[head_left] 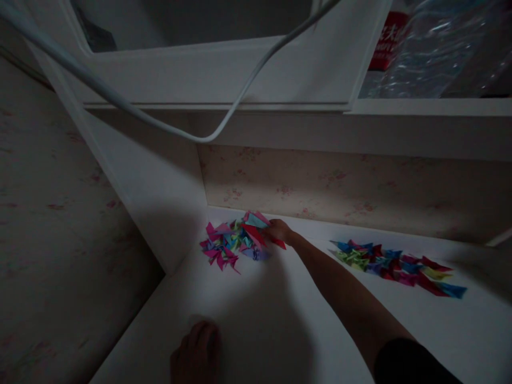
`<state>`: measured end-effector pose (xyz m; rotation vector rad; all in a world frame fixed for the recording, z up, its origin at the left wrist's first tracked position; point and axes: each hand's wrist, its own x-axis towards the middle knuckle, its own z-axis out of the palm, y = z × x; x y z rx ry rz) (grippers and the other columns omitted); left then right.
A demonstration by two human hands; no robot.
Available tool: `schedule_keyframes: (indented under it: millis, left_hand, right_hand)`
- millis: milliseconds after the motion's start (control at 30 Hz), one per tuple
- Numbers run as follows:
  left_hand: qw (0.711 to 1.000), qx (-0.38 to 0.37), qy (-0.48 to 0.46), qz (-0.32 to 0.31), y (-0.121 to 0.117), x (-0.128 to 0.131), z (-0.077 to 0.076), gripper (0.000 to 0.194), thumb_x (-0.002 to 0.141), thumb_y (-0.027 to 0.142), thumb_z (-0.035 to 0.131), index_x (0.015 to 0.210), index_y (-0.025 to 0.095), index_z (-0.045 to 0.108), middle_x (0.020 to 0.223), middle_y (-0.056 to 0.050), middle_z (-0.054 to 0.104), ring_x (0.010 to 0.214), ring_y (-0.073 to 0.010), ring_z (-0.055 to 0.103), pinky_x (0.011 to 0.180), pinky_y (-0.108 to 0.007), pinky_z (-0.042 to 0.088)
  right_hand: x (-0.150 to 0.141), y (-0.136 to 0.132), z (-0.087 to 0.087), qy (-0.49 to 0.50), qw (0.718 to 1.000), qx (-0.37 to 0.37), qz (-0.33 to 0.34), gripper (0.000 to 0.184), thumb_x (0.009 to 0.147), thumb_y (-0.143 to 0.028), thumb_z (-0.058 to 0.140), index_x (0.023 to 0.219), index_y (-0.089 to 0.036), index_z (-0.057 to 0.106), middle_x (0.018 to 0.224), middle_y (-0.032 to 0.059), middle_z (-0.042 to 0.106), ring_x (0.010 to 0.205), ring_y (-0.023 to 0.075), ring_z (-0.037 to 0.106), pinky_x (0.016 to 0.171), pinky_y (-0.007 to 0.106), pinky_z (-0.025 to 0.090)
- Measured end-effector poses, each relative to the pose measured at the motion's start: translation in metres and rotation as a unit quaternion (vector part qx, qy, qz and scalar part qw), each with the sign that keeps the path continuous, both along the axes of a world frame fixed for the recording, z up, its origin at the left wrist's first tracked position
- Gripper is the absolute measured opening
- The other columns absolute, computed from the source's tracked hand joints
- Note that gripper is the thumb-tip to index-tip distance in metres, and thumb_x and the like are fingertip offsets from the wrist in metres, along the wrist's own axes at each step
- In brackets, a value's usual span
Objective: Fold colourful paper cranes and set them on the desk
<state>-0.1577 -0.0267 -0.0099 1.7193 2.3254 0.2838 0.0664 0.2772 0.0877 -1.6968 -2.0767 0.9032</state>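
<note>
A heap of bright folded paper pieces [230,240], pink, red, teal, green and purple with pointed tips, lies at the back left of the white surface. My right hand [278,230] reaches to the heap's right side, its fingers closed on folded paper there. Red pieces stick out beside and below these fingers, and the fingertips are partly hidden. Nearer to me, my left hand [196,349] rests on the surface with its fingers curled in; nothing shows in it. Farther right lies a longer row of folded paper pieces [396,266] in blue, red, green and yellow.
A white cabinet [216,77] overhangs the surface [256,325], and a pale cable [204,138] droops before it. On the upper right shelf are clear plastic packaging [436,48] and a red label [388,42]. Flower-patterned wallpaper [340,186] covers the back wall.
</note>
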Motion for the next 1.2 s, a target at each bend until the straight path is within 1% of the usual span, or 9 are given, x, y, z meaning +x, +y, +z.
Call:
schedule_keyframes:
  millis: [167,267,367,533,667,767,900,1067,1200]
  left_hand:
    - [1.000,0.012,-0.010,0.000,-0.001,0.001,0.000,0.036,0.088,0.033,0.037,0.109,0.026,0.066,0.126,-0.007,0.059,0.111,-0.0245,0.056,0.092,-0.043,0.040]
    - [1.000,0.026,-0.016,-0.002,-0.003,0.002,0.002,0.036,0.088,0.032,0.037,0.107,0.026,0.066,0.123,-0.007,0.061,0.110,-0.0236,0.056,0.091,-0.041,0.040]
    - [0.999,0.051,-0.013,0.001,-0.005,0.004,0.003,0.035,0.088,0.032,0.036,0.106,0.026,0.066,0.121,-0.006,0.062,0.109,-0.0227,0.056,0.091,-0.039,0.040]
    - [0.998,0.058,-0.011,0.005,-0.007,0.006,0.004,0.035,0.089,0.033,0.036,0.105,0.026,0.066,0.121,-0.006,0.061,0.109,-0.0227,0.056,0.090,-0.040,0.039]
    - [0.999,0.049,0.001,0.007,-0.006,0.007,0.003,0.036,0.088,0.031,0.035,0.108,0.025,0.065,0.123,-0.007,0.060,0.109,-0.0229,0.056,0.089,-0.039,0.039]
    - [0.999,0.042,0.001,0.012,-0.006,0.007,0.004,0.036,0.088,0.031,0.035,0.107,0.025,0.065,0.123,-0.007,0.060,0.108,-0.0234,0.056,0.089,-0.040,0.038]
    - [0.999,0.035,-0.014,0.014,-0.007,0.009,0.010,0.036,0.087,0.032,0.035,0.105,0.026,0.066,0.121,-0.007,0.061,0.107,-0.0238,0.057,0.089,-0.040,0.038]
    - [0.999,0.039,-0.027,0.009,-0.007,0.012,0.018,0.034,0.088,0.033,0.035,0.100,0.026,0.067,0.115,-0.006,0.064,0.105,-0.0226,0.058,0.089,-0.038,0.040]
    - [0.999,0.048,-0.014,0.005,-0.004,0.011,0.016,0.034,0.088,0.031,0.035,0.097,0.026,0.067,0.112,-0.006,0.065,0.103,-0.0225,0.059,0.087,-0.038,0.041]
  right_hand:
    - [0.053,-0.012,-0.018,-0.096,0.995,0.014,-0.023,0.044,0.092,-0.043,0.042,0.083,-0.013,0.072,0.076,0.0095,0.069,0.073,0.0185,0.064,0.062,0.023,0.040]
    - [0.069,-0.024,-0.027,-0.128,0.991,0.033,-0.023,0.052,0.095,-0.045,0.035,0.077,-0.014,0.072,0.078,0.0112,0.070,0.076,0.0199,0.064,0.065,0.025,0.040]
    - [0.072,-0.037,-0.030,-0.137,0.987,0.070,-0.035,0.051,0.096,-0.043,0.032,0.086,-0.013,0.072,0.091,0.0135,0.069,0.085,0.0217,0.064,0.070,0.025,0.040]
    - [0.047,-0.068,-0.032,-0.102,0.984,0.145,-0.022,0.044,0.098,-0.039,0.029,0.112,-0.017,0.064,0.111,0.0110,0.064,0.100,0.0187,0.058,0.082,0.023,0.039]
    - [0.000,-0.100,-0.041,-0.034,0.980,0.172,0.096,0.038,0.097,-0.036,0.033,0.115,-0.019,0.062,0.109,0.0086,0.065,0.099,0.0185,0.058,0.083,0.025,0.039]
    - [-0.033,-0.116,-0.046,-0.027,0.972,0.144,0.182,0.034,0.095,-0.040,0.039,0.102,-0.022,0.067,0.097,0.0031,0.068,0.090,0.0159,0.061,0.078,0.022,0.041]
    - [-0.041,-0.109,-0.043,-0.047,0.978,0.139,0.152,0.030,0.094,-0.038,0.041,0.101,-0.025,0.067,0.101,0.0008,0.068,0.094,0.0150,0.060,0.081,0.022,0.040]
    - [0.003,-0.074,-0.039,-0.103,0.984,0.145,0.008,0.041,0.092,-0.034,0.042,0.129,-0.018,0.051,0.127,0.0153,0.053,0.114,0.0269,0.050,0.090,0.035,0.038]
    - [0.034,-0.062,-0.050,-0.221,0.971,0.087,-0.007,0.061,0.088,-0.049,0.047,0.143,-0.029,0.030,0.134,0.0148,0.046,0.116,0.0325,0.049,0.085,0.043,0.040]
